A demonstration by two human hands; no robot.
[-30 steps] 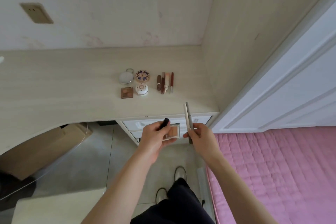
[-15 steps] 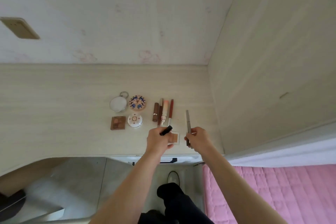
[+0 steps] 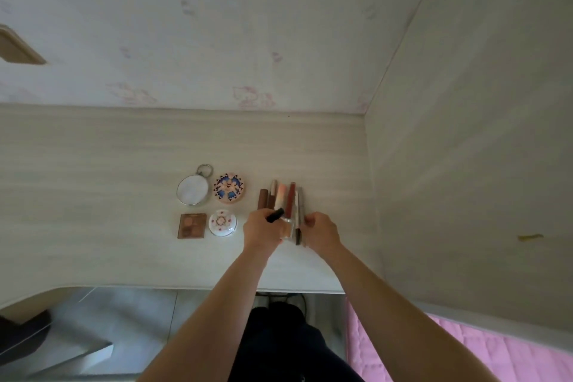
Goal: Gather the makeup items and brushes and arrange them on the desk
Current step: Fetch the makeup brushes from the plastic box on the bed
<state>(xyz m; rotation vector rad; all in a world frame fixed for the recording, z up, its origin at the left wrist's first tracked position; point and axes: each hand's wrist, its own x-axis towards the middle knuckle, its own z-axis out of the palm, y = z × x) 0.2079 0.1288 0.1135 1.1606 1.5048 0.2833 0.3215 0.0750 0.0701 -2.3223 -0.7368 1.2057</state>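
From where I sit, the big change is the view: a second ago I was looking at the desk from back near the drawers, and now the head is over it, with both hands brought in above the top instead of hanging off its front edge. On the desk the round mirror, the patterned compact, the brown palette and the white compact lie as they did, and so does the row of sticks. My right hand has carried its slim sticks down against the right end of that row; its fingers are curled close by them, but I cannot tell whether they still pinch. My left hand grips a black tube and a small square compact. I judge the sticks nearly placed, with the left hand's two items still to set down.
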